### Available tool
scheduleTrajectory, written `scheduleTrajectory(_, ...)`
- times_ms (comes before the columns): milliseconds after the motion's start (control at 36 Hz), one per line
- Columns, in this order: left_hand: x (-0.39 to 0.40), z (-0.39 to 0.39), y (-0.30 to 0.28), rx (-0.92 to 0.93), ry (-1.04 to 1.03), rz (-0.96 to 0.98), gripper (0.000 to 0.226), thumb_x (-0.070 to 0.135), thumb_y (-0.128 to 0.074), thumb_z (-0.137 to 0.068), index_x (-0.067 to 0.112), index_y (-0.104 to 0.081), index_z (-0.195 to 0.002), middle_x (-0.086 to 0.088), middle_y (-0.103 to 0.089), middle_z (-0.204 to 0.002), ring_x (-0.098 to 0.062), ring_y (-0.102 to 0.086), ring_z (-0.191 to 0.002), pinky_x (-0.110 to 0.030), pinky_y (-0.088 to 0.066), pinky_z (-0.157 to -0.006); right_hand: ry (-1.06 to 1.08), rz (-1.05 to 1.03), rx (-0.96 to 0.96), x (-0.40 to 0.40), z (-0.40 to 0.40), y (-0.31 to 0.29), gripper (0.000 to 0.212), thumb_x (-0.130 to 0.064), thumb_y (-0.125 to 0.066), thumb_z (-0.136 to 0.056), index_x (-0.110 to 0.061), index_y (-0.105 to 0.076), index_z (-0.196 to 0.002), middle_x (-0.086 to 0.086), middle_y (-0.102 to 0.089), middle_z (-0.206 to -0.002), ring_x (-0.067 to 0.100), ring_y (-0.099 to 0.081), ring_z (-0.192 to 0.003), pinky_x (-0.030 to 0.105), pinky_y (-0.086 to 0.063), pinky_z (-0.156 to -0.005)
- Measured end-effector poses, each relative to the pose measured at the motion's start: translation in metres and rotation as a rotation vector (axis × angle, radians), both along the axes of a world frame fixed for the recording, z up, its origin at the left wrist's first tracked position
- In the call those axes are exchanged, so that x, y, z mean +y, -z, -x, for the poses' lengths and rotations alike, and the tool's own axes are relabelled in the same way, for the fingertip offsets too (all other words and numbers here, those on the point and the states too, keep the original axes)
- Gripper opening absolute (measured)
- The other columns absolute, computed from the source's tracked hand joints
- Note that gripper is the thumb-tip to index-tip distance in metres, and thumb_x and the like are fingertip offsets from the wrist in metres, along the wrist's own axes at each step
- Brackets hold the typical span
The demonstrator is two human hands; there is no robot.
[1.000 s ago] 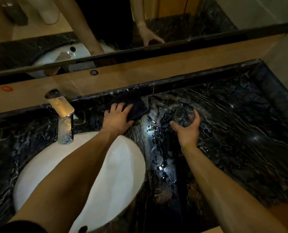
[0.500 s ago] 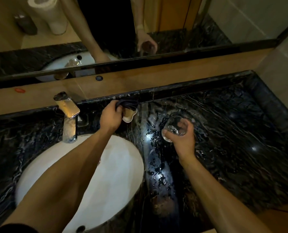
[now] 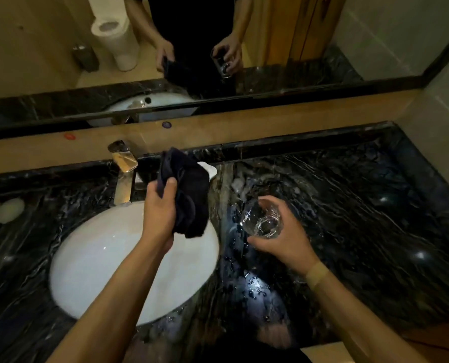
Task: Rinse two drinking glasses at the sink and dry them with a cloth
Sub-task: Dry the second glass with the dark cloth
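Left hand [image 3: 160,213] clutching a crumpled dark cloth [image 3: 185,195] above the oval white sink [image 3: 100,263], right hand [image 3: 283,239] gripping a clear round glass [image 3: 261,220] over the wet, veined black marble desk [image 3: 362,218] beside it

The left hand [image 3: 158,213] has lifted the dark cloth [image 3: 185,189] off the counter [image 3: 362,218] and now grips it bunched above the basin's [image 3: 100,263] 1 o'clock rim, uncovering a white object [image 3: 209,169]. The right hand [image 3: 283,238] has raised the glass [image 3: 262,218], tipped toward 9 o'clock.
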State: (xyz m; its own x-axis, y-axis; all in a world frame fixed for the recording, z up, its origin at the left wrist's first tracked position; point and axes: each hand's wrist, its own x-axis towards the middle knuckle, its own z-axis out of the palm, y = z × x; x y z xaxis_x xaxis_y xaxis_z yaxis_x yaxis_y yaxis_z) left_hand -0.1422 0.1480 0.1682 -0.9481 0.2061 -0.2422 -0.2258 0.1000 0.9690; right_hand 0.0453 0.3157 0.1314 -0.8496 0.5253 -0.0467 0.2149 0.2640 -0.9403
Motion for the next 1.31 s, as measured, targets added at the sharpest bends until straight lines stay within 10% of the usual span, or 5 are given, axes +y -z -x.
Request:
scheduleTrajectory(167,-0.016,-0.078,-0.008,-0.273,0.027,-0.209,0.042,0.001,-0.064,-0.091,0.012,-0.055,-0.131,-0.010,-0.070,-0.123,-0.030,-0.067,-0.111,-0.044,-0.056,-0.088,-0.094,-0.135,-0.060,0.007,-0.032,0.001,0.084,-0.034,-0.088,-0.064,-0.055,-0.043,-0.132,-0.026,-0.058,-0.119,0.013,-0.049,-0.123,0.036,-0.044,-0.104)
scheduleTrajectory(472,-0.002,-0.182,-0.005,0.340,0.505,0.238,0.041,0.032,-0.052,-0.096,0.059,-0.046,-0.127,0.028,-0.063,-0.116,-0.005,-0.062,-0.110,-0.028,-0.049,-0.094,-0.185,-0.229,-0.165,0.009,-0.063,0.002,0.090,-0.029,-0.089,-0.061,-0.031,-0.045,-0.140,-0.017,-0.049,-0.113,0.011,-0.046,-0.112,0.014,-0.037,-0.090)
scheduleTrajectory(611,0.008,-0.195,0.007,0.470,0.711,0.395,0.057,0.047,-0.038,-0.097,0.033,-0.034,-0.152,0.018,-0.041,-0.154,0.007,-0.029,-0.143,-0.048,-0.001,-0.124,-0.236,-0.256,-0.175,0.016,-0.066,-0.006,0.079,-0.038,-0.089,-0.060,-0.025,-0.050,-0.127,-0.011,-0.054,-0.109,0.015,-0.047,-0.107,0.025,-0.041,-0.079)
scheduleTrajectory(1000,0.020,-0.162,-0.020,0.696,1.140,0.575,0.065,0.055,-0.069,-0.078,0.034,-0.049,-0.137,0.018,-0.056,-0.137,0.000,-0.042,-0.136,-0.041,-0.006,-0.125,-0.542,-0.307,-0.229,0.046,-0.065,-0.040,0.097,-0.045,-0.084,-0.051,-0.033,-0.043,-0.138,-0.012,-0.048,-0.107,0.007,-0.045,-0.102,0.008,-0.035,-0.079)
scheduleTrajectory(1306,0.034,-0.151,-0.029,0.463,1.156,0.709,0.028,0.038,-0.077,-0.081,0.030,-0.050,-0.079,0.010,-0.055,-0.077,-0.017,-0.058,-0.076,-0.030,-0.038,-0.065,-0.684,-0.245,-0.278,0.042,-0.039,-0.048,0.087,-0.038,-0.083,-0.051,-0.039,-0.050,-0.133,-0.015,-0.063,-0.112,0.007,-0.060,-0.104,0.027,-0.050,-0.091)
